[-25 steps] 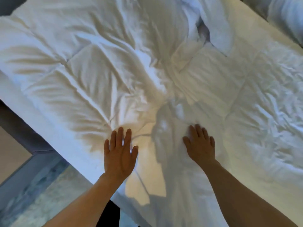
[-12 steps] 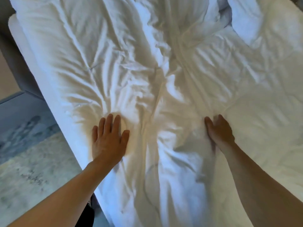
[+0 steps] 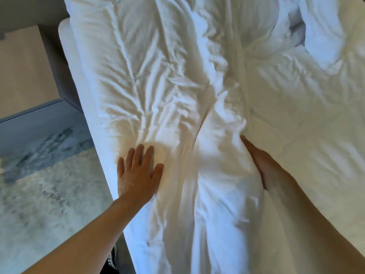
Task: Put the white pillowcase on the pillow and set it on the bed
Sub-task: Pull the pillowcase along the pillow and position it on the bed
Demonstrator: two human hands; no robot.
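Observation:
A long, rumpled white bulk of bedding [image 3: 217, 159] runs down the bed's left half; I cannot tell whether it is the cased pillow or a duvet. My left hand [image 3: 136, 173] lies flat on its left side near the mattress edge, fingers spread, holding nothing. My right hand [image 3: 262, 163] is pressed edge-on against the bulk's right side, with its fingers mostly hidden under the fold. The flatter quilted bed surface [image 3: 306, 115] lies to the right. A loose white bundle [image 3: 320, 32] sits at the far top right.
The mattress edge [image 3: 87, 107] runs diagonally down the left. Beyond it are a grey bed frame [image 3: 53, 66], beige floor [image 3: 23, 72] and a mottled grey rug [image 3: 39, 194]. A dark shoe [image 3: 112, 258] shows at the bottom.
The view has swung so the bed runs more upright. My right hand has slid to the right and turned on edge under the fold; my left hand stays flat on the fabric.

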